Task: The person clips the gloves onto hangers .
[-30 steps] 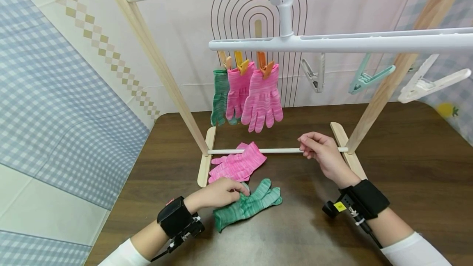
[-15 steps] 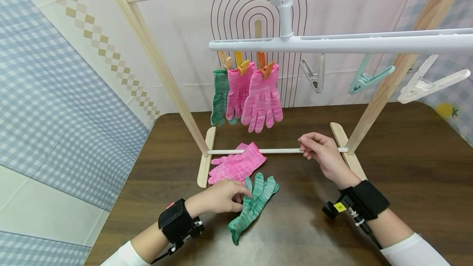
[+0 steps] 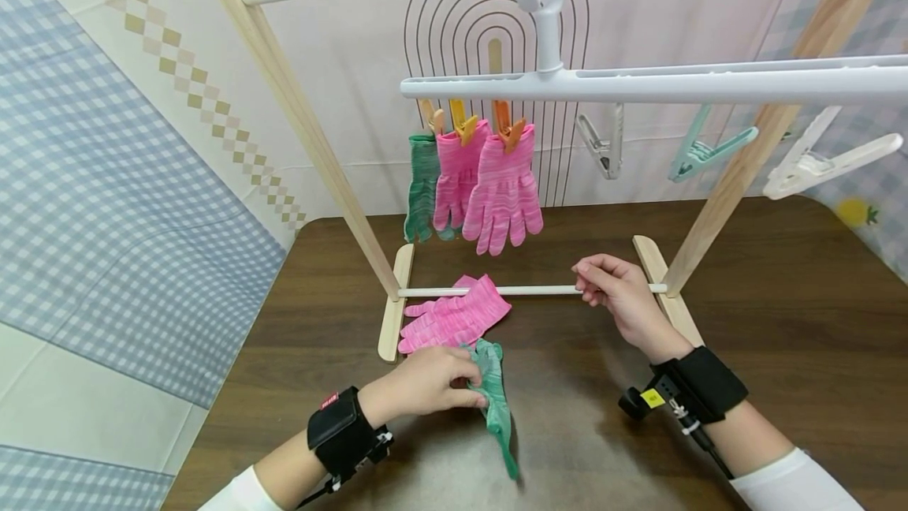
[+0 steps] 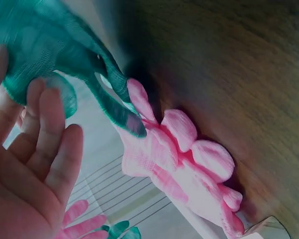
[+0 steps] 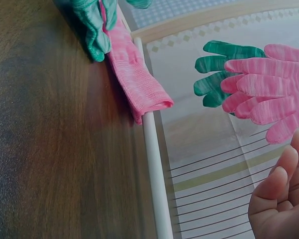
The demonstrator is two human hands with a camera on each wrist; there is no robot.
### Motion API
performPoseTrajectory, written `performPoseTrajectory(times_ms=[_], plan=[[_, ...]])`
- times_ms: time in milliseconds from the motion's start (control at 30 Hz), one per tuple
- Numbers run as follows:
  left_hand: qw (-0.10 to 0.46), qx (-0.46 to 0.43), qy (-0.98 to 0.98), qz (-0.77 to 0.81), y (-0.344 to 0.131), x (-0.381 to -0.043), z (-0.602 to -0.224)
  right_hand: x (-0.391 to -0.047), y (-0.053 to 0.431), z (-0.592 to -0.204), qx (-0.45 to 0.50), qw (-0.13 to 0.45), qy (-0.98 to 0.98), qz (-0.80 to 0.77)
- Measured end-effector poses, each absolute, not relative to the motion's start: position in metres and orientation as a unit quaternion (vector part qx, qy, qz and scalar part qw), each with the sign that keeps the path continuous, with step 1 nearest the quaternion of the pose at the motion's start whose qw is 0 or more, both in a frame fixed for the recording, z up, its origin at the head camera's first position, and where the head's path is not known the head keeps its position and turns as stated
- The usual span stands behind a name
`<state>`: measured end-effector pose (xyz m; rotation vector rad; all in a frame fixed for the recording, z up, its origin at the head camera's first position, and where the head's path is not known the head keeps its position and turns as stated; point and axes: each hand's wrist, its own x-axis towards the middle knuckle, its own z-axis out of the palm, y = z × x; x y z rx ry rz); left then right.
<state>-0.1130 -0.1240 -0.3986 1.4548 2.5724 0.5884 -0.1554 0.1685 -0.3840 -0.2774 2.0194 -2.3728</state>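
Observation:
My left hand (image 3: 433,381) pinches a green knit glove (image 3: 498,412) between thumb and fingers and holds it tilted up, one end hanging toward the tabletop. In the left wrist view the glove's fingers (image 4: 112,107) overlap a pink glove (image 4: 189,174). That pink glove lies in a small pile by the rack's lower white rod (image 3: 539,290). My right hand (image 3: 617,294) hovers near this rod's right end, its fingers loosely curled and holding nothing. A green glove (image 3: 422,188) and two pink gloves, one in front (image 3: 504,192), hang from clothespins above.
A wooden rack (image 3: 312,132) carries a white hanger (image 3: 638,85). Three clothespins holding nothing, grey (image 3: 603,144), mint (image 3: 709,148) and white (image 3: 823,156), dangle on its right side. The rack's feet (image 3: 396,302) stand on a dark wooden table (image 3: 567,432).
My left hand has gone from touching the flat green glove to pinching and lifting it, and the glove has turned more upright. The right hand stays where it was.

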Motion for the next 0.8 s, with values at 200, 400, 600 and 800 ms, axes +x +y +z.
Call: performPoseTrajectory(times_ms=[200, 400, 600, 800], plan=[[0.032, 0.476, 0.854, 0.208, -0.1243, -0.1111, -0.3982, -0.1543, 0.1686, -0.3827, -0.091, 0.005, 0.640, -0.763], [-0.010, 0.450, 0.860, 0.242, -0.1233, -0.1095, -0.3967, -0.1535, 0.1683, -0.3824, -0.092, 0.005, 0.639, -0.764], [-0.083, 0.439, 0.856, 0.260, -0.1220, -0.1119, -0.3976, -0.1535, 0.1689, -0.3822, -0.090, 0.006, 0.638, -0.765], [-0.124, 0.418, 0.851, 0.292, -0.1191, -0.1131, -0.3979, -0.1536, 0.1692, -0.3820, -0.088, 0.006, 0.639, -0.764]])
